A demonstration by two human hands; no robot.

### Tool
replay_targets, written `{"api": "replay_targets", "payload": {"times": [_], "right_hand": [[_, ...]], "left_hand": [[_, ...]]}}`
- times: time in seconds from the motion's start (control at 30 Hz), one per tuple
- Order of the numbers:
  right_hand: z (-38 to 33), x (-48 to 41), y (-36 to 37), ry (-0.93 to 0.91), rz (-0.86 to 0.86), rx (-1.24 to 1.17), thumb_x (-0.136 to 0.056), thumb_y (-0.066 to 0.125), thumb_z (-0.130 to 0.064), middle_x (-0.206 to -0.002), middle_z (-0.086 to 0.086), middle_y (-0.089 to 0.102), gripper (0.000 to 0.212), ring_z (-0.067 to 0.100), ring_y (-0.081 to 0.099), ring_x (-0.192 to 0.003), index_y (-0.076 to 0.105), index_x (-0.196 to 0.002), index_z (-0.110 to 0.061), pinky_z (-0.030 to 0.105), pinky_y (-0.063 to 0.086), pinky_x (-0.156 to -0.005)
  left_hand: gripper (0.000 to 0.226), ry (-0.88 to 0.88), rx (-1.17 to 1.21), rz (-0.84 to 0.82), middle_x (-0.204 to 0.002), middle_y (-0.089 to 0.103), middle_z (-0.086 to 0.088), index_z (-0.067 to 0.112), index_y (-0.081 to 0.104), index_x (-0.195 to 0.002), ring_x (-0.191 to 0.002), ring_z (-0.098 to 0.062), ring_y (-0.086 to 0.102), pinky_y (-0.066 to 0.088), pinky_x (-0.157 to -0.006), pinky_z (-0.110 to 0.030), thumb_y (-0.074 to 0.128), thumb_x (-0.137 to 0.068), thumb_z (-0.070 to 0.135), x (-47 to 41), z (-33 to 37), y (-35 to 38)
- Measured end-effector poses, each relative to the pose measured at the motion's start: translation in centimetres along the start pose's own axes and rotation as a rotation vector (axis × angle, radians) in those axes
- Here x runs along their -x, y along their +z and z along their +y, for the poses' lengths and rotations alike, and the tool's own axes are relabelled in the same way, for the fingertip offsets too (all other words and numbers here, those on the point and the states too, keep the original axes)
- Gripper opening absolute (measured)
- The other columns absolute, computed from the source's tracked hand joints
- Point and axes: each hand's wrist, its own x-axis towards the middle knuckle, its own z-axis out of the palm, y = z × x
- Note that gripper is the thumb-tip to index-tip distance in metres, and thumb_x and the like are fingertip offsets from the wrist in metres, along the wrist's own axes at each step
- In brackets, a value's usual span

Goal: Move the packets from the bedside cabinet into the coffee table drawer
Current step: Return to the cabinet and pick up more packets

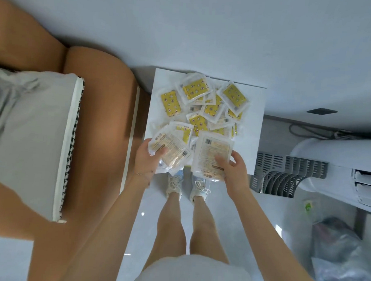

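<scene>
Several clear packets with yellow patterned contents [205, 105] lie heaped on the white bedside cabinet [252, 131]. My left hand [146, 159] grips a small bunch of packets [173, 151], printed backs facing up, at the cabinet's near left corner. My right hand [232, 170] holds another packet bunch [212, 150] with its thumb on top, just past the near edge. Both bunches are lifted slightly off the pile. The coffee table drawer is not in view.
A tan upholstered bed [100, 105] with a grey pillow [30, 132] lies to the left of the cabinet. A white standing air conditioner [338, 167] and bagged items [344, 256] are on the right. My feet [186, 186] stand on the pale floor before the cabinet.
</scene>
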Motion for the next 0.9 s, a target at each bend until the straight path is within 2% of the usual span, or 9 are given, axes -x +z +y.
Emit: {"api": "replay_targets", "payload": {"times": [0.07, 0.17, 0.23, 0.43, 0.57, 0.7, 0.8, 0.9], "right_hand": [[0.0, 2.3, 0.4, -0.058, 0.037, 0.073, -0.091, 0.065, -0.018, -0.091, -0.003, 0.071, 0.027, 0.016, 0.069, -0.084, 0.055, -0.116, -0.019, 0.027, 0.056, -0.070], [-0.5, 5.0, 0.7, -0.111, 0.056, 0.108, -0.092, 0.064, -0.018, -0.093, -0.003, 0.069, 0.032, 0.009, 0.068, -0.082, 0.051, -0.122, -0.015, 0.015, 0.053, -0.060], [-0.9, 6.4, 0.7, -0.138, 0.038, 0.128, -0.091, 0.065, -0.018, -0.094, -0.004, 0.069, 0.034, 0.006, 0.068, -0.082, 0.051, -0.122, -0.015, 0.012, 0.052, -0.058], [-1.1, 9.5, 1.0, -0.215, -0.036, 0.199, -0.086, 0.070, -0.017, -0.103, 0.002, 0.072, 0.044, 0.016, 0.070, -0.090, 0.051, -0.125, -0.023, 0.026, 0.056, -0.073], [0.3, 11.4, 1.7, -0.237, -0.124, 0.226, -0.084, 0.073, -0.015, -0.106, 0.006, 0.072, 0.051, 0.021, 0.071, -0.093, 0.049, -0.129, -0.020, 0.033, 0.058, -0.078], [2.1, 14.2, 2.9, -0.275, -0.266, 0.339, -0.084, 0.072, -0.011, -0.092, -0.003, 0.073, 0.045, 0.014, 0.072, -0.077, 0.049, -0.120, -0.025, 0.033, 0.059, -0.075], [3.5, 16.5, 4.3, -0.308, -0.367, 0.447, -0.084, 0.072, -0.008, -0.085, -0.009, 0.072, 0.040, 0.007, 0.070, -0.067, 0.052, -0.111, -0.030, 0.026, 0.059, -0.065], [5.2, 19.2, 6.5, -0.325, -0.454, 0.538, -0.084, 0.071, -0.009, -0.088, -0.005, 0.073, 0.039, 0.011, 0.071, -0.070, 0.052, -0.102, -0.038, 0.025, 0.056, -0.062]], "left_hand": [[0.029, -0.025, 0.049, -0.011, -0.107, 0.064, -0.004, 0.011, 0.059, -0.106, -0.104, -0.022, 0.062, 0.052, -0.089, -0.035, 0.070, -0.081, 0.003, 1.6, 0.0, -0.9], [0.029, -0.018, 0.093, -0.006, -0.105, 0.064, -0.004, 0.009, 0.059, -0.108, -0.100, -0.021, 0.062, 0.052, -0.080, -0.027, 0.069, -0.081, 0.002, 3.9, 0.9, -1.6], [0.028, -0.005, 0.122, -0.015, -0.104, 0.065, -0.004, 0.009, 0.059, -0.107, -0.098, -0.020, 0.063, 0.052, -0.079, -0.025, 0.069, -0.082, 0.003, 5.3, 1.2, -2.0], [0.024, 0.082, 0.187, -0.009, -0.103, 0.065, -0.003, 0.014, 0.059, -0.102, -0.102, -0.023, 0.063, 0.053, -0.086, -0.037, 0.069, -0.083, 0.004, 9.2, 1.0, -5.0], [0.022, 0.101, 0.257, 0.049, -0.108, 0.066, -0.007, 0.015, 0.059, -0.100, -0.105, -0.027, 0.064, 0.054, -0.086, -0.043, 0.071, -0.082, 0.008, 12.4, -1.4, -8.0], [0.029, 0.052, 0.400, 0.147, -0.114, 0.064, -0.011, 0.015, 0.055, -0.104, -0.109, -0.032, 0.062, 0.052, -0.089, -0.050, 0.072, -0.081, 0.007, 17.0, -5.0, -11.0], [0.037, 0.033, 0.506, 0.267, -0.110, 0.063, -0.006, 0.013, 0.048, -0.109, -0.105, -0.027, 0.062, 0.055, -0.083, -0.043, 0.070, -0.081, 0.003, 20.7, -7.4, -13.2], [0.036, 0.027, 0.524, 0.361, -0.100, 0.063, 0.002, 0.014, 0.047, -0.106, -0.092, -0.015, 0.063, 0.056, -0.070, -0.027, 0.070, -0.081, 0.003, 24.0, -10.1, -16.0]]}}
